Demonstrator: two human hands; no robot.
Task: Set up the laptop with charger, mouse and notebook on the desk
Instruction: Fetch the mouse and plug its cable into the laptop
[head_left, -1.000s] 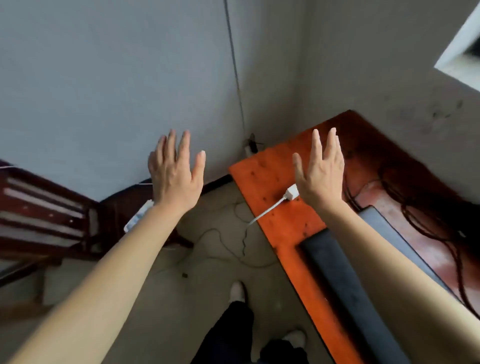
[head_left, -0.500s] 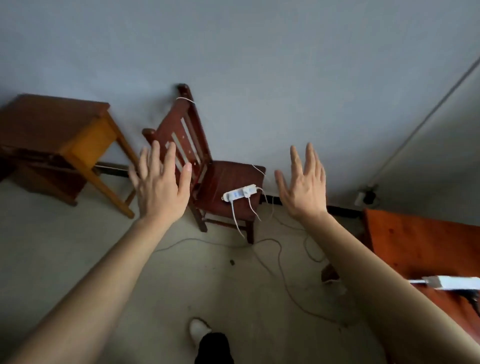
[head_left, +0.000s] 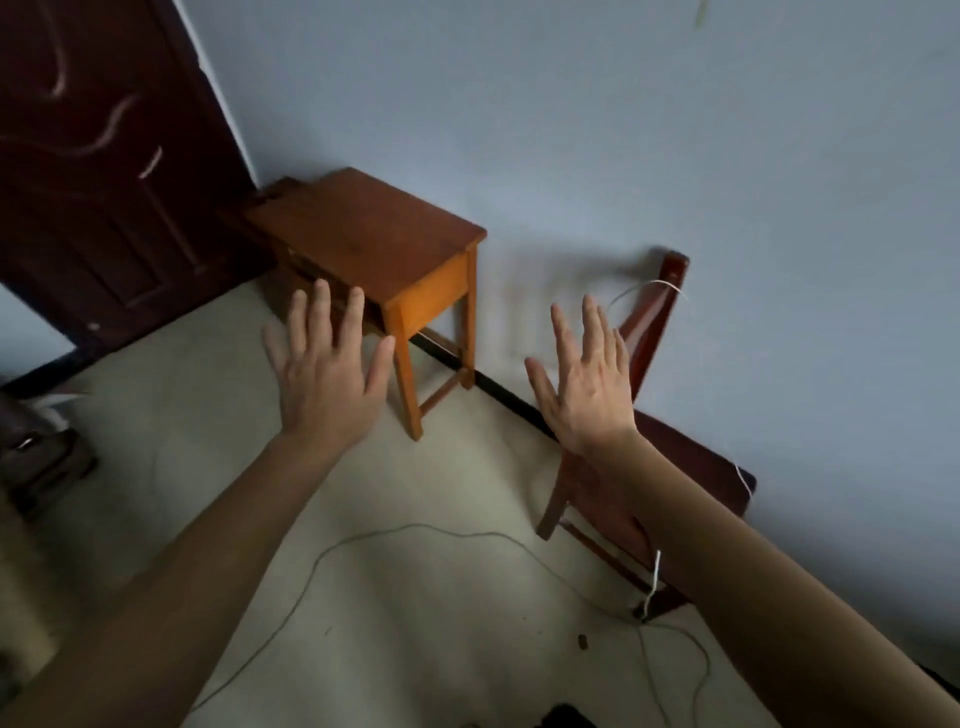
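The left hand (head_left: 327, 374) and right hand (head_left: 584, 384) hover mid-frame, fingers spread, gripping nothing. No laptop, charger, mouse or notebook is in view; the small desk (head_left: 363, 234) stands upper centre. Probably best to fetch the laptop first in 2 hands, stepping over the lower-centre cable (head_left: 415, 532).

There were two hands: one left hand (head_left: 324, 379) and one right hand (head_left: 584, 387). Beyond the left hand stood one wooden table (head_left: 363, 228) and one door (head_left: 104, 156). Behind the right hand was one chair (head_left: 691, 457). Below the hands lay one floor cable (head_left: 415, 527), perhaps two in the blur.
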